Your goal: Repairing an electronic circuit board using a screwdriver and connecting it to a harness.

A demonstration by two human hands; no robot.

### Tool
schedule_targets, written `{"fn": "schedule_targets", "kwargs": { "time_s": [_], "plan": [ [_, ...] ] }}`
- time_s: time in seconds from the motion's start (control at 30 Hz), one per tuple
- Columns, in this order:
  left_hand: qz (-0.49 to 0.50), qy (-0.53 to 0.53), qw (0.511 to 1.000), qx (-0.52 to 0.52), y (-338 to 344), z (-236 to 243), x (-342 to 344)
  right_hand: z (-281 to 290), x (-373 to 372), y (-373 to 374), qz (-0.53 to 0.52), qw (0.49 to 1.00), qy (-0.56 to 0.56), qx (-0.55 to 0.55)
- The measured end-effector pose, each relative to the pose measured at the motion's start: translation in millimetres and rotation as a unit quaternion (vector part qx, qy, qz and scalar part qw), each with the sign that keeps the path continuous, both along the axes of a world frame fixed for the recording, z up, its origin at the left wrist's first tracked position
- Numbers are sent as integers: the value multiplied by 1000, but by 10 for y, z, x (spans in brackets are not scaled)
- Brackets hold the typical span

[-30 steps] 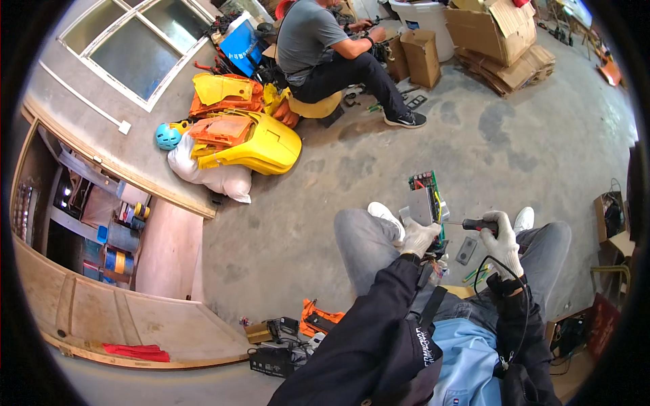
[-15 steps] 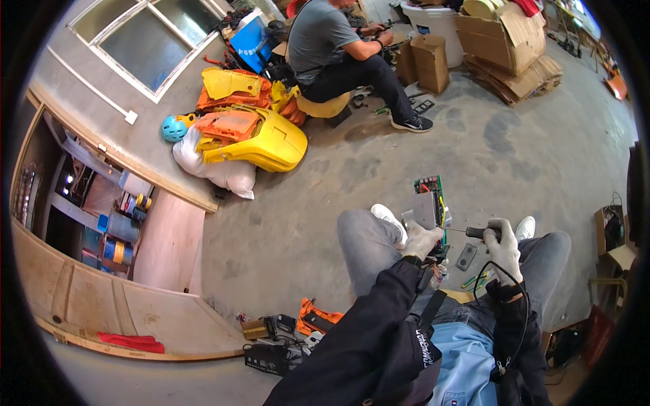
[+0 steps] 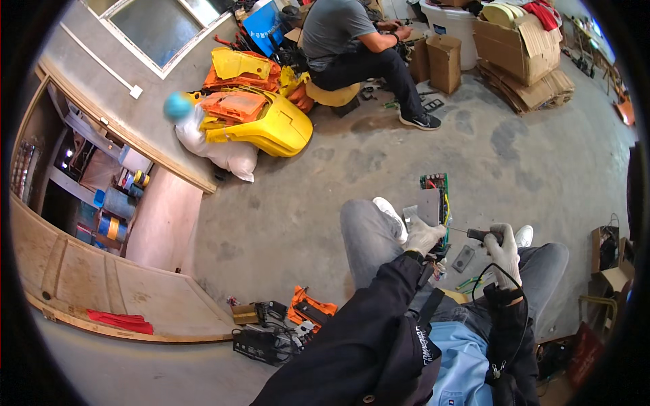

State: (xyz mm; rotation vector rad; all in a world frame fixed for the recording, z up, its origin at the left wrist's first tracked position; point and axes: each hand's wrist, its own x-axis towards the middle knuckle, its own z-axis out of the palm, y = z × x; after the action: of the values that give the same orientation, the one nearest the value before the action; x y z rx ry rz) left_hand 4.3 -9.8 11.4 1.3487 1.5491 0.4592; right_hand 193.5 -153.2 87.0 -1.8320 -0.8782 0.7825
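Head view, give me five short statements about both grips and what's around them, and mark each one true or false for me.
1. The right grip holds a screwdriver. True.
2. The left grip is well away from the green circuit board. False: it is right at the board.
3. The screwdriver's shaft points toward the board. True.
4. Both grips are bare. False: both wear whitish gloves.
5. The other person, in the grey shirt, is standing. False: that person is sitting.
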Motion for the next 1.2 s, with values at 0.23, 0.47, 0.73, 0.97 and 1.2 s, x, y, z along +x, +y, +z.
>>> {"fn": "schedule_targets", "kwargs": {
  "time_s": [0.23, 0.47, 0.73, 0.97, 1.2],
  "plan": [
    [-13, -42, 996, -80, -112, 673, 135, -107, 89, -37, -27, 998, -51, 38],
    [15, -122, 992, 16, 106, -290, 39, -123, 90, 28, -29, 997, -14, 69],
    [-8, 26, 998, 63, 79, 38, -67, -1, 21, 75, -23, 997, 51, 62],
    [117, -251, 957, -91, -38, 76, 82, 117, 108, -77, -75, 993, 29, 82],
    [66, -465, 867, -167, 148, -272, -100, -45, 206, -21, -108, 990, -16, 93]
  ]
}}
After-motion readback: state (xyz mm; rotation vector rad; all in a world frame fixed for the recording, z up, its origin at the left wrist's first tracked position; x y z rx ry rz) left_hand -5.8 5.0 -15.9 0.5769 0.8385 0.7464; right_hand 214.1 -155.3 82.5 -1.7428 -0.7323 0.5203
